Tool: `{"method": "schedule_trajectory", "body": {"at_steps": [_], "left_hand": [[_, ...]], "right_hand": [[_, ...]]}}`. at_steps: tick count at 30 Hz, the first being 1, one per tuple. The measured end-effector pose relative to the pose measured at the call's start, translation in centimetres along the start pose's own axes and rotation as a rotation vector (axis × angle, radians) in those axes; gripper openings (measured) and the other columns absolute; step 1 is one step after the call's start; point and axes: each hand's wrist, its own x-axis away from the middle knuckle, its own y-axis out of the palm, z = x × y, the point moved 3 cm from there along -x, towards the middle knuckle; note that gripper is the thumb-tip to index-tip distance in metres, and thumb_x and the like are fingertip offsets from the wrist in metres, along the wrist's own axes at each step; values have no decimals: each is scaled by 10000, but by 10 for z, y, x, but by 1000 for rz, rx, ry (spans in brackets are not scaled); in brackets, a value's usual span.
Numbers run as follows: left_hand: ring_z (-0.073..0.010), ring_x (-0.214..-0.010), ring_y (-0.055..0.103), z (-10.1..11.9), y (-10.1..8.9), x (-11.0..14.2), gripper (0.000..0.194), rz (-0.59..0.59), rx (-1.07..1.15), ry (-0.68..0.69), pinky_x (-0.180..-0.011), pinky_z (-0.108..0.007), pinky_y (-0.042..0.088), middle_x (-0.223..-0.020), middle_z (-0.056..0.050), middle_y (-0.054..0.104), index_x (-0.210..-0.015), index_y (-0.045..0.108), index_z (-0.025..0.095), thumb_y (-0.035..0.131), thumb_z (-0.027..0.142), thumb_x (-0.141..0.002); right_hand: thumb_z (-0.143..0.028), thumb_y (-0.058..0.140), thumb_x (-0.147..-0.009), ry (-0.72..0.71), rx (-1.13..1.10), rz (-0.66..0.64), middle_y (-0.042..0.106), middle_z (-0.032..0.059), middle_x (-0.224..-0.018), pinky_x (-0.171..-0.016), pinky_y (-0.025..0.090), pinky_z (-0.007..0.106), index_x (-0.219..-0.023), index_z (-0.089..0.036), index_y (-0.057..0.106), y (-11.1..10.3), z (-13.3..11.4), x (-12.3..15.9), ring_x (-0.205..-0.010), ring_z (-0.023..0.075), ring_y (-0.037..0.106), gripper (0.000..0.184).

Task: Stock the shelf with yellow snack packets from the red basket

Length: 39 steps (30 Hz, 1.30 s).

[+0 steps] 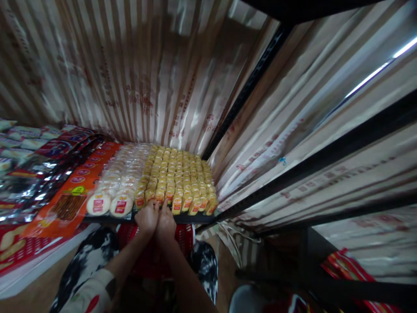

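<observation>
Rows of small yellow snack packets [177, 174] with red labels stand packed together on a dark shelf. At their front edge, my left hand [147, 218] has its fingers curled in against a front packet. My right hand [166, 224] is right beside it, almost touching, its fingers bent against the packet next to that one. The fingertips are partly hidden and the picture is dim. Just left of my hands lie two rows of round white crackers [121, 205] in clear wrappers with red labels.
An orange snack bag [70, 204] and dark shiny packs [26, 174] lie farther left. Below my hands is a red basket [185, 238], between my knees. Striped plastic sheeting [156, 78] covers the wall, and black metal shelf posts [247, 91] cross the right side.
</observation>
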Motion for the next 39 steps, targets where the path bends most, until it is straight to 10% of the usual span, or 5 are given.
{"method": "schedule_trajectory", "body": {"at_steps": [17, 29, 39], "left_hand": [[-274, -765, 654, 4, 2, -5, 369, 49, -3, 61, -614, -322, 445, -780, -114, 698, -971, 619, 185, 316, 374, -878], [-261, -748, 656, -2, 1, 3, 355, 46, -13, 95, -606, -318, 441, -779, -88, 701, -975, 595, 213, 310, 403, -882], [-219, -741, 651, -4, 0, 13, 346, 30, 17, 106, -605, -275, 417, -775, -65, 704, -1008, 587, 226, 323, 412, -886]], "right_hand": [[-228, 380, -869, 49, -125, -147, 633, 169, -1017, -702, 495, 326, -1397, -75, 246, -21, -5, -3, -903, 243, 621, 566], [-154, 329, -844, -240, -356, 128, 632, 112, -947, -802, 481, 284, -1186, -106, 519, -31, 9, 26, -867, 173, 593, 394], [-291, 452, -850, -4, -181, 374, 556, 152, -1089, -824, 460, 354, -1143, -135, 468, -64, 36, 24, -1038, 246, 529, 331]]}}
